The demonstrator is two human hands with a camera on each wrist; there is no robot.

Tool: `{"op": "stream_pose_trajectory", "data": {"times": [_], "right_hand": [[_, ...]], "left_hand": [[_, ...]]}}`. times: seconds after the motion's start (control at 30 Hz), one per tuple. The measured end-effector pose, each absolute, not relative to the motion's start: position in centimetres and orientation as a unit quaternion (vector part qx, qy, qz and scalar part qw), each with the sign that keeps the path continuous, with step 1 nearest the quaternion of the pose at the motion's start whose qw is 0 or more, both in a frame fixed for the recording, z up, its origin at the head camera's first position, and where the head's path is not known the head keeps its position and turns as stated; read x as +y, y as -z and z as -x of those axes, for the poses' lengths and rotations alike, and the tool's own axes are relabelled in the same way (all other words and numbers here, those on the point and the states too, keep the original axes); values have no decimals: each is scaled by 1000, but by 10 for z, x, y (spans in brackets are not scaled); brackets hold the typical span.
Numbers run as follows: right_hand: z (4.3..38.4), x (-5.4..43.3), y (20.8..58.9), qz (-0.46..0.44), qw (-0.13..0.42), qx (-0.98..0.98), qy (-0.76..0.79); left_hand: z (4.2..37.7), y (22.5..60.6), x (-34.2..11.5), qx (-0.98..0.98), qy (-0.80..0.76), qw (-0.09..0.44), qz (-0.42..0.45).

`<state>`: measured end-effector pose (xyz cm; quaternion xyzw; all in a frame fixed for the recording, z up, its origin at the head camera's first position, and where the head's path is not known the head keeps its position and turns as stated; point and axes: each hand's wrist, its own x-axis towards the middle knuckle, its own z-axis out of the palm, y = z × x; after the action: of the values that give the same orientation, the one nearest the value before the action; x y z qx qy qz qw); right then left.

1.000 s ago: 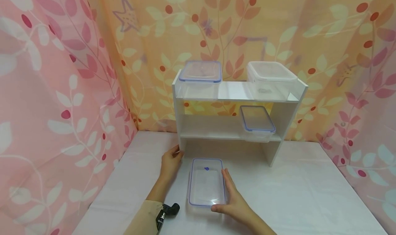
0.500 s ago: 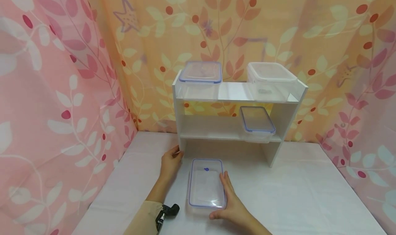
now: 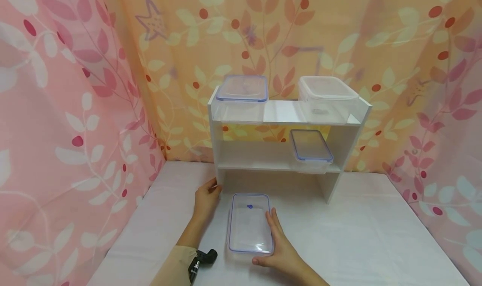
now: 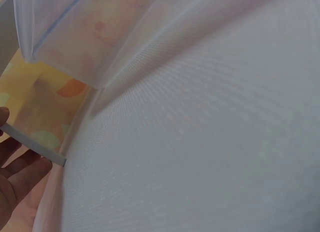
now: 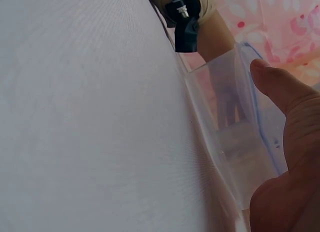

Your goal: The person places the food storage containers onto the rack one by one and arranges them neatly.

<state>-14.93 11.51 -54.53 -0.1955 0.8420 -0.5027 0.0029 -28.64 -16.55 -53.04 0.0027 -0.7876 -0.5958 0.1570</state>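
A white two-tier shelf [image 3: 256, 154] stands on the white-covered table. My left hand [image 3: 205, 200] pinches the lower front edge of its left side panel [image 4: 37, 146], thumb on one side and fingers on the other. In front of the shelf lies a clear food container [image 3: 250, 227] with a blue-rimmed lid, lengthwise to me. Beside its right side is my right hand [image 3: 281, 246], fingers extended along that side and thumb near the front right corner. The right wrist view shows the thumb [image 5: 280, 84] by the container's lid edge; whether it touches cannot be told.
On the shelf's top board sit a blue-rimmed container [image 3: 242, 98] at left and a white-lidded container [image 3: 329, 100] at right. A smaller blue-rimmed container [image 3: 311, 150] is at the right of the middle board. Patterned curtains [image 3: 180, 68] enclose the table.
My right hand has slid slightly toward me along the container, its thumb moving off the lid's front corner. The left hand keeps its hold on the panel. The view has shifted a little.
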Motion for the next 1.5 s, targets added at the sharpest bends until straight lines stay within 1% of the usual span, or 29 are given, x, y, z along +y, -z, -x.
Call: {"op": "stream_pose_trajectory", "data": {"times": [0.3, 0.6, 0.97, 1.2, 1.5], "right_hand": [[148, 115, 548, 199, -16, 840, 504], [148, 117, 550, 238, -71, 831, 498], [149, 119, 548, 258, -82, 806, 526], [148, 119, 544, 261, -69, 780, 565], [145, 118, 533, 256, -32, 736, 626]], "left_hand": [[287, 531, -167, -785, 599, 157, 4], [287, 532, -167, -789, 593, 162, 1], [286, 530, -167, -793, 587, 163, -4], [285, 530, -167, -790, 590, 164, -2], [286, 530, -167, -783, 601, 160, 6]]}}
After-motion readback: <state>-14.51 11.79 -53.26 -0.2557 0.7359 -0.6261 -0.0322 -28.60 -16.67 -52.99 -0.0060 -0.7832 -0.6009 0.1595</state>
